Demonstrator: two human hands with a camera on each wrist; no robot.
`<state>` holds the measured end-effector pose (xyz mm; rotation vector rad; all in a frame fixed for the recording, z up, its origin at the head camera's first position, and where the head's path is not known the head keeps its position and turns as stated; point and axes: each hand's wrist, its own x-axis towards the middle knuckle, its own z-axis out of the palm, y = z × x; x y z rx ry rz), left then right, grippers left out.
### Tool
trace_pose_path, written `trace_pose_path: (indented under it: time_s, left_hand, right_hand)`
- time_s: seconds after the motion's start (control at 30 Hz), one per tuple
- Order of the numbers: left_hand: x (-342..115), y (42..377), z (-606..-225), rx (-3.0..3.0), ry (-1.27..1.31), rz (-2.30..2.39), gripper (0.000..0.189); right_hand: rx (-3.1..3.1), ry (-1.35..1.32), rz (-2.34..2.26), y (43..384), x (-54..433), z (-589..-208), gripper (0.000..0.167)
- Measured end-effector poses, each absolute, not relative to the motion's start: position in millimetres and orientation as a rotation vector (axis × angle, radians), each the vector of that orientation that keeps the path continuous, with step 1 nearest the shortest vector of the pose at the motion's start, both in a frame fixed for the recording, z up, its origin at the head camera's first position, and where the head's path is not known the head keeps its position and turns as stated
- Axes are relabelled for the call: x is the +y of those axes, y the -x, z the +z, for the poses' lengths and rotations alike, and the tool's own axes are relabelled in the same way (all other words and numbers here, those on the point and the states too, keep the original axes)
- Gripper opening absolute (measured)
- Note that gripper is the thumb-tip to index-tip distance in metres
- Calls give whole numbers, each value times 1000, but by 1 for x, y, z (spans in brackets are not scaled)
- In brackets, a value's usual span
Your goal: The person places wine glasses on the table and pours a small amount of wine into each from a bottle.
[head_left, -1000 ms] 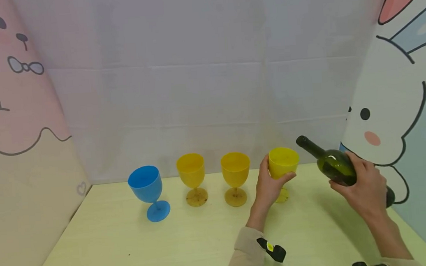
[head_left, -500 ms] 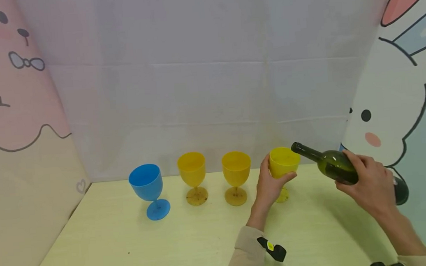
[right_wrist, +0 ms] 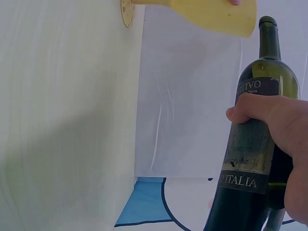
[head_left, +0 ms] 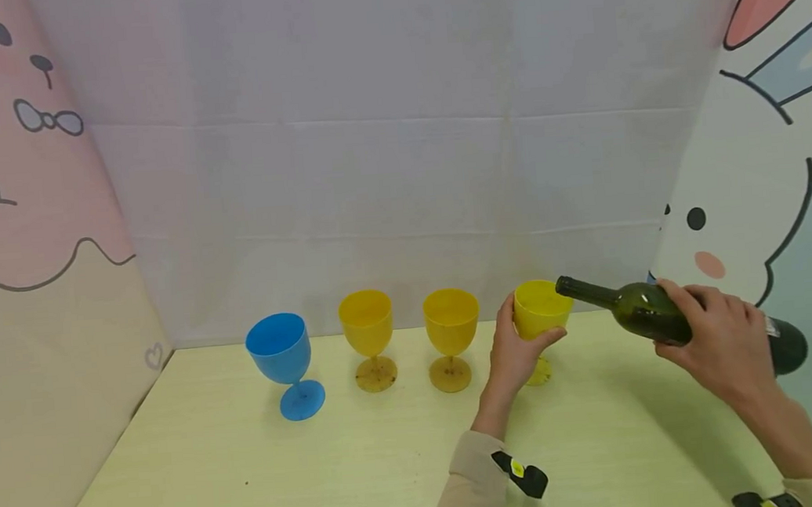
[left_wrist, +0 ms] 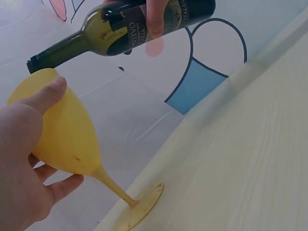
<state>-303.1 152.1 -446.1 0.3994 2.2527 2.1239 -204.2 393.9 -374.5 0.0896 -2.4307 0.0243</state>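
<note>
at rightmost goblet (head_left: 540,312), bottle (head_left: 649,312) now flatter

Right hand (right_wrist: 286,130) gripping bottle (right_wrist: 249,144), 1 yellow goblet (right_wrist: 211,14)

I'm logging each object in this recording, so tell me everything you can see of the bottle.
The bottle is dark green, smooth and shiny, apparently glass, with a slim neck, rounded shoulders and a dark label on which "ITALIA" can be read. The right hand grips its body off the table, holding it nearly level. Its mouth is at the rim of the rightmost yellow goblet; whether they touch is unclear. I cannot tell whether it holds liquid.
</note>
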Motion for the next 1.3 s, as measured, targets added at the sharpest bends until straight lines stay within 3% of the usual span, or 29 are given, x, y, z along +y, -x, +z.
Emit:
trace_pose_path:
  time_s: [0.93, 1.3]
  left_hand:
    - [158, 298, -447, 2257, -382, 2130, 90]
    - [152, 299, -445, 2267, -383, 2128, 90]
  right_hand:
    - [-2453, -122, -202, 199, 407, -356, 114]
    - [-2389, -220, -288, 206, 403, -347, 107]
